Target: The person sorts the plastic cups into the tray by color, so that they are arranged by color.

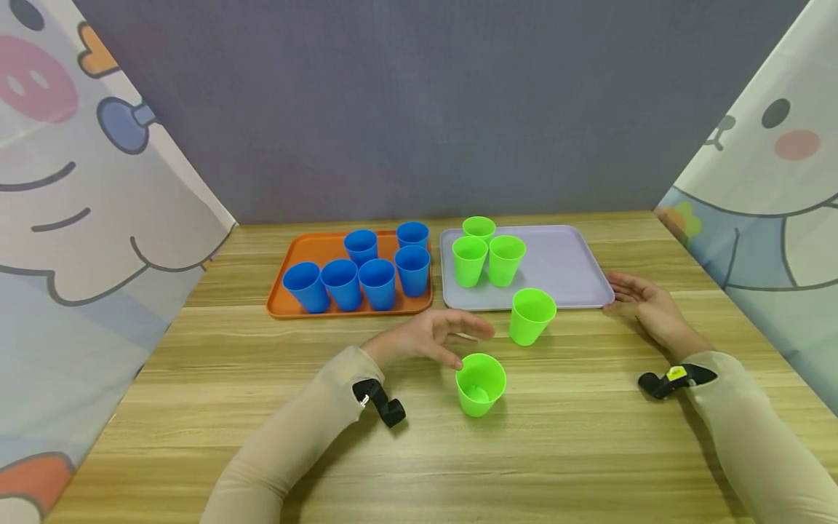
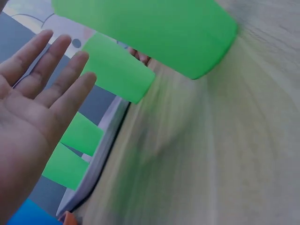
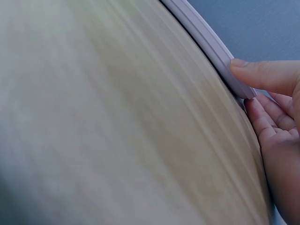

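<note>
My left hand (image 1: pixel 432 337) hovers with fingers extended beside a green cup (image 1: pixel 481 389) that stands upright on the table; its thumb tip is by the cup's rim. In the left wrist view the palm and fingers (image 2: pixel 61 79) are spread, holding nothing. Farther back a second green cup (image 1: pixel 532 317) stands before the light purple tray (image 1: pixel 556 262). That tray carries three green cups, one of them a front cup (image 1: pixel 507 260). At its front right corner my right hand (image 1: pixel 651 309) grips the tray's rim (image 3: pixel 220 58), thumb in front and fingers around the corner.
Left of the purple tray lies an orange tray (image 1: pixel 314 251) with several blue cups, among them a front cup (image 1: pixel 377 284). The two trays nearly touch. A grey wall (image 1: pixel 425 109) stands behind the wooden table (image 1: pixel 556 451), with cartoon-printed cloth on both sides.
</note>
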### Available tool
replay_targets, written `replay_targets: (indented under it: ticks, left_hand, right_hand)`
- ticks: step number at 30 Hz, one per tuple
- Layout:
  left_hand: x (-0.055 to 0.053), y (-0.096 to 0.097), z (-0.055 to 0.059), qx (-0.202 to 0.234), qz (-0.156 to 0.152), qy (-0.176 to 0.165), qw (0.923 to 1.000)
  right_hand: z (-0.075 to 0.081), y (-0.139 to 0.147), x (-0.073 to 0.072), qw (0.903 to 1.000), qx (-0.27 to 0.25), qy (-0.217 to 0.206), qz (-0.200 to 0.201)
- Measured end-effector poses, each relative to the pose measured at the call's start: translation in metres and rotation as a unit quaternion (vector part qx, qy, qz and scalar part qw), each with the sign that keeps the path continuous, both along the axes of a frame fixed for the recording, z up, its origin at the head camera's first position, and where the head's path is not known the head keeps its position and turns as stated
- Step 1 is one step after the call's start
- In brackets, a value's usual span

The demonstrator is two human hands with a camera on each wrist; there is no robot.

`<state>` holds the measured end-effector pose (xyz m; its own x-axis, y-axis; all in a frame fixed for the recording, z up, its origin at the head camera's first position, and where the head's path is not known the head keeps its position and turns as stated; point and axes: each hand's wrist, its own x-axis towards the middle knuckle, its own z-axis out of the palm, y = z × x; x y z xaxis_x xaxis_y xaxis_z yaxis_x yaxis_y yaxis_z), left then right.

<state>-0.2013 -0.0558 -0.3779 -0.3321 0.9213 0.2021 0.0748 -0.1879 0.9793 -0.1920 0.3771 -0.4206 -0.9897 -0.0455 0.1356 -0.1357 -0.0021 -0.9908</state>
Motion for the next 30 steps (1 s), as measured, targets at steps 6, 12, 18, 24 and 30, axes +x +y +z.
replay_targets:
  ticks: [6,12,18,24,30]
  left_hand:
    - [0.003,0.0,-0.006,-0.018,-0.044,0.011,0.9988]
    - [0.007,0.003,-0.007,-0.049,-0.056,0.026,0.9969]
    - [0.01,0.005,-0.007,-0.063,-0.05,0.044,0.9958]
    - [0.011,0.006,-0.008,-0.069,-0.042,0.051,0.9954]
    - [0.012,0.006,-0.008,-0.067,-0.037,0.048,0.9959]
  right_hand:
    - [0.0,0.0,0.0,1.0,-0.002,0.0,0.001]
    - [0.001,0.0,0.0,1.0,0.003,-0.006,-0.001]
    - [0.001,0.0,0.0,1.0,0.001,-0.001,0.001]
    - [0.001,0.0,0.0,1.0,0.002,-0.002,0.0]
    - [0.0,0.0,0.0,1.0,-0.006,-0.002,0.002]
